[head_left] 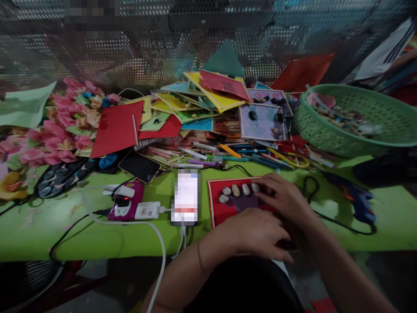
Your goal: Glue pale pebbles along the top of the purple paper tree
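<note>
A red board with a pale wooden border lies at the table's front edge. Several smooth white and tan pebbles form an arc on it, above a purple shape. At the right end of the arc, my right hand has its fingertips closed about a pale pebble. My left hand lies palm down across the board's near part, thumb apart from the fingers, with nothing visible in it. Both hands hide the board's right and lower parts.
A lit phone with cables stands left of the board, beside a purple power socket. Right are a blue glue gun and a green basket. Behind lie pens, decorated cards and pink paper flowers.
</note>
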The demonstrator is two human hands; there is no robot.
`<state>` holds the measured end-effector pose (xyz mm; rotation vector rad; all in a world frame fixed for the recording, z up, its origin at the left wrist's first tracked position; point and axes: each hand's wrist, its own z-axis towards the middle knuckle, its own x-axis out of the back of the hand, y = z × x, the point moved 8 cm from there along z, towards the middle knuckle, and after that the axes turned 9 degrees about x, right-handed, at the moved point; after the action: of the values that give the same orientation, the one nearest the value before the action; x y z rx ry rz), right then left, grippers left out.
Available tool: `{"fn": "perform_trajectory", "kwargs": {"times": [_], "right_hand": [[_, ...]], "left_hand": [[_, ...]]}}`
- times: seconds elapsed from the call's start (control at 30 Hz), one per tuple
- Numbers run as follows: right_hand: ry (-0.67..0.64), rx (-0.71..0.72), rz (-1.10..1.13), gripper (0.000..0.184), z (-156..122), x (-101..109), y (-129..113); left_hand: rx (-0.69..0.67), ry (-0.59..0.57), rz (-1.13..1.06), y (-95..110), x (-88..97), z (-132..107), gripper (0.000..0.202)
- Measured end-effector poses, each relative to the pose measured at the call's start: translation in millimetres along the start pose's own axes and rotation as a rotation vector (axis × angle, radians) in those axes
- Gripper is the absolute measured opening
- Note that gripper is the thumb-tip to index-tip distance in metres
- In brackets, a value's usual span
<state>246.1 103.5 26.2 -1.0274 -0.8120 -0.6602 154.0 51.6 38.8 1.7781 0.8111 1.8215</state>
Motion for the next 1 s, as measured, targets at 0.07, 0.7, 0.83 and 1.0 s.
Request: {"fn": "perform_trajectory", "kwargs": {"times": [0.07,0.7,0.83,1.0], "right_hand": [[-0.006,-0.001,-0.003,0.03,0.0,-0.5,-0.5],[0.007,0.006,0.023,0.022,-0.9,1.8,-0.3],[-0.003,0.004,0.02,0.021,0.0,0.1,0.6],[0.016,0.001,0.024,0.024,-2.3,1.5,2.9]], "left_hand": [[0.004,-0.012,0.009,1.0,0.4,0.0,0.038],[0.006,0.002,0.004,1.8,4.3,-2.6,0.035],[0.012,-0.019,0.021,0.9,1.2,-1.6,0.037],[0.017,-0.013,-0.028,1.8,9.2,1.4,0.032]]}}
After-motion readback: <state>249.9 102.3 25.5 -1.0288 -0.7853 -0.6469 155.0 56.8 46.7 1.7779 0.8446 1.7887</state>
